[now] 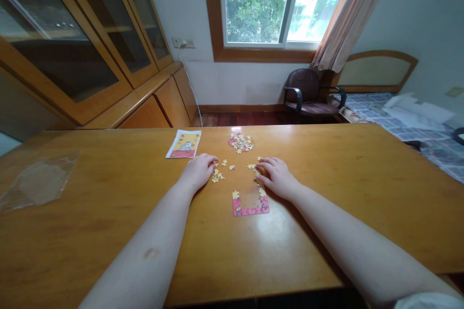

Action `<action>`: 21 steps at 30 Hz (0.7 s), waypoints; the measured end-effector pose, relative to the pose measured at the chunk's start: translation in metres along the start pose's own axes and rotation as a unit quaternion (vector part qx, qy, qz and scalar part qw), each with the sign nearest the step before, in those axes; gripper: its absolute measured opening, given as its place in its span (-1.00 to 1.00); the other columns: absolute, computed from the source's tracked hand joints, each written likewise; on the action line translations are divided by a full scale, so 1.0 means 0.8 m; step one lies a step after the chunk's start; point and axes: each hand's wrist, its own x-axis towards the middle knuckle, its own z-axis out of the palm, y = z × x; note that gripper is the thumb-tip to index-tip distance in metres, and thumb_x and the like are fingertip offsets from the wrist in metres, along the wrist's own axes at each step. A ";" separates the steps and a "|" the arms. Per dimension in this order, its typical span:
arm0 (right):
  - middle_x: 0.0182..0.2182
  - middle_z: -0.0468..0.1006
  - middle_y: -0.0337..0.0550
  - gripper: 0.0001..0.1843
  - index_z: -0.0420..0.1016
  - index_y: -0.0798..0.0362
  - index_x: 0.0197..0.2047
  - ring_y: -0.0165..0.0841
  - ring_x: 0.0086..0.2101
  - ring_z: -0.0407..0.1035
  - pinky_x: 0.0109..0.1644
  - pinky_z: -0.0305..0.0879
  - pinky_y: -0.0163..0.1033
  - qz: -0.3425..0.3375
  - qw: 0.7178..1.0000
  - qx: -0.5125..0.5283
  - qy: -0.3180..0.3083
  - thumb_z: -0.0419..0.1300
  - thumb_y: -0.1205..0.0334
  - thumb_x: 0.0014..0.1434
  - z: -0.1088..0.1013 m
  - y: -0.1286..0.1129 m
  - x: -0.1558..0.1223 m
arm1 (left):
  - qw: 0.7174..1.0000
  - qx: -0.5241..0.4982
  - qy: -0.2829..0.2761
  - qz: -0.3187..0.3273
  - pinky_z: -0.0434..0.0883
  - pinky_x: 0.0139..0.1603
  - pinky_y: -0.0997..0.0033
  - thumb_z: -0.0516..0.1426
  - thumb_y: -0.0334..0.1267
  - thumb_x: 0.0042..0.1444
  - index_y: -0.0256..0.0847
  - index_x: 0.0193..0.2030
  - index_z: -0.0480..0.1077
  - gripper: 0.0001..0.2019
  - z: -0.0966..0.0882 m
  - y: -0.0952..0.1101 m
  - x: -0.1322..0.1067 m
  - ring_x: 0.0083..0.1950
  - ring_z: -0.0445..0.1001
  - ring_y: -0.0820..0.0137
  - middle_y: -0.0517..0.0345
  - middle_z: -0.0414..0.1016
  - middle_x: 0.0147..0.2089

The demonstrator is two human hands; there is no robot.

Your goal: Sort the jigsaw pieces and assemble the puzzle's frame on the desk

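Observation:
A partly joined jigsaw frame (250,211) lies flat on the table, with a pink bottom row and yellow-and-pink sides. At its upper right side is my right hand (279,177), thumb and fingers apart, fingertips touching the edge pieces there. My left hand (198,171) rests left of the frame, its fingers curled together at a small yellow puzzle piece (216,163). Several loose yellow pieces (216,176) lie just beside those fingers. Two more loose pieces, one yellow (224,162) and one yellow with a dark pattern (232,168), sit between the hands.
A pile of mixed puzzle pieces (240,142) lies farther back on the wooden table (119,193). The picture sheet (184,144) is at the back left, and a clear plastic bag (39,178) at far left. Beyond the table stand a chair (306,91) and a bed (377,77).

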 end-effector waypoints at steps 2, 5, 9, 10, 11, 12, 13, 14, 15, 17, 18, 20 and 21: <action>0.09 0.41 -0.03 -0.61 0.46 0.01 0.03 -0.15 0.08 0.20 0.20 0.03 0.04 0.000 1.000 0.000 0.001 0.12 0.02 0.21 0.000 0.000 0.000 | 1.000 0.008 0.012 -0.019 0.36 0.03 0.31 -0.03 -0.26 0.17 -0.16 -0.04 0.46 -0.69 0.000 0.000 0.000 0.00 0.45 0.26 0.02 0.50 -0.05; 0.09 0.41 -0.01 -0.61 0.46 0.01 0.03 -0.15 0.08 0.20 0.20 0.04 0.04 0.001 1.000 0.001 -0.001 0.12 0.02 0.20 -0.001 -0.001 0.000 | 0.998 0.026 0.019 -0.050 0.36 0.03 0.24 0.02 -0.16 0.16 -0.17 -0.03 0.45 -0.68 0.000 0.001 0.000 0.01 0.44 0.20 -0.02 0.49 -0.03; 0.09 0.41 -0.01 -0.62 0.46 0.01 0.03 -0.15 0.09 0.20 0.20 0.03 0.04 0.001 1.000 0.001 -0.003 0.12 0.03 0.20 -0.001 -0.001 0.000 | 0.997 0.037 0.010 -0.062 0.35 0.04 0.24 0.06 -0.09 0.11 -0.15 -0.06 0.47 -0.68 0.002 0.002 0.000 0.02 0.43 0.19 -0.01 0.49 -0.03; 0.09 0.41 -0.01 -0.62 0.46 0.01 0.02 -0.15 0.09 0.20 0.20 0.03 0.04 0.002 1.000 0.000 -0.003 0.13 0.03 0.20 0.000 -0.001 0.000 | 0.997 0.036 0.008 -0.061 0.35 0.04 0.25 0.07 -0.10 0.11 -0.14 -0.08 0.47 -0.69 0.002 0.002 0.000 0.01 0.43 0.20 0.00 0.49 -0.04; 0.09 0.41 -0.02 -0.62 0.46 0.01 0.02 -0.15 0.09 0.20 0.20 0.03 0.04 0.002 1.000 0.000 -0.003 0.13 0.03 0.20 0.000 -0.001 0.000 | 0.998 0.034 0.006 -0.058 0.35 0.04 0.27 0.06 -0.10 0.11 -0.14 -0.10 0.47 -0.70 0.002 0.003 0.000 0.01 0.43 0.22 0.01 0.50 -0.05; 0.09 0.41 -0.02 -0.62 0.46 0.01 0.02 -0.15 0.08 0.20 0.20 0.03 0.04 0.003 1.000 -0.001 -0.003 0.13 0.03 0.20 0.000 -0.001 0.000 | 0.998 0.032 0.005 -0.054 0.35 0.04 0.28 0.06 -0.11 0.12 -0.14 -0.11 0.48 -0.72 0.002 0.003 0.001 0.00 0.43 0.23 0.02 0.50 -0.06; 0.09 0.41 -0.02 -0.62 0.46 0.02 0.02 -0.15 0.08 0.20 0.20 0.03 0.03 0.004 1.000 -0.001 -0.002 0.13 0.03 0.20 0.000 -0.001 0.000 | 0.998 0.029 0.005 -0.051 0.35 0.04 0.29 0.05 -0.13 0.12 -0.14 -0.13 0.48 -0.73 0.002 0.004 0.001 0.00 0.43 0.24 0.02 0.50 -0.07; 0.09 0.41 -0.02 -0.61 0.46 0.02 0.03 -0.16 0.08 0.20 0.20 0.03 0.03 0.004 1.000 -0.002 -0.002 0.13 0.03 0.20 0.000 -0.001 0.000 | 0.998 0.028 0.004 -0.048 0.35 0.04 0.29 0.05 -0.14 0.12 -0.14 -0.14 0.48 -0.74 0.001 0.005 0.001 0.00 0.43 0.24 0.03 0.50 -0.08; 0.09 0.41 -0.02 -0.61 0.46 0.02 0.03 -0.16 0.08 0.20 0.20 0.04 0.03 0.004 1.000 -0.002 -0.002 0.13 0.02 0.20 0.000 -0.001 0.000 | 0.999 0.028 0.003 -0.046 0.35 0.04 0.28 0.05 -0.15 0.12 -0.14 -0.15 0.48 -0.75 0.000 0.006 0.001 -0.01 0.43 0.24 0.02 0.50 -0.08; 0.08 0.41 -0.01 -0.61 0.46 0.02 0.03 -0.16 0.08 0.21 0.20 0.05 0.03 0.002 1.000 -0.003 -0.003 0.12 0.02 0.21 -0.001 -0.001 0.000 | 0.998 0.033 -0.003 -0.048 0.36 0.03 0.25 0.05 -0.18 0.12 -0.15 -0.16 0.47 -0.76 0.000 0.008 0.001 -0.01 0.43 0.22 0.01 0.50 -0.08; 0.08 0.41 0.00 -0.61 0.46 0.01 0.03 -0.16 0.08 0.21 0.19 0.05 0.03 0.001 1.000 -0.003 -0.003 0.12 0.01 0.21 -0.001 0.000 0.000 | 0.998 0.038 -0.008 -0.052 0.36 0.03 0.24 0.06 -0.18 0.11 -0.16 -0.16 0.47 -0.77 -0.001 0.008 0.001 0.00 0.43 0.20 0.00 0.50 -0.08; 0.08 0.41 0.00 -0.61 0.46 0.01 0.03 -0.16 0.08 0.21 0.19 0.05 0.03 -0.001 1.000 -0.003 -0.003 0.12 0.01 0.21 -0.001 0.000 0.000 | 0.997 0.044 -0.017 -0.061 0.37 0.02 0.21 0.07 -0.19 0.10 -0.17 -0.17 0.46 -0.77 0.000 0.008 0.001 0.00 0.42 0.17 -0.02 0.49 -0.07; 0.08 0.41 0.00 -0.61 0.46 0.01 0.03 -0.16 0.08 0.21 0.19 0.05 0.04 -0.002 1.000 -0.003 -0.002 0.12 0.01 0.21 -0.001 0.001 0.000 | 0.997 0.044 -0.021 -0.063 0.37 0.03 0.20 0.07 -0.20 0.10 -0.17 -0.16 0.46 -0.77 0.001 0.008 0.001 0.01 0.42 0.17 -0.02 0.49 -0.06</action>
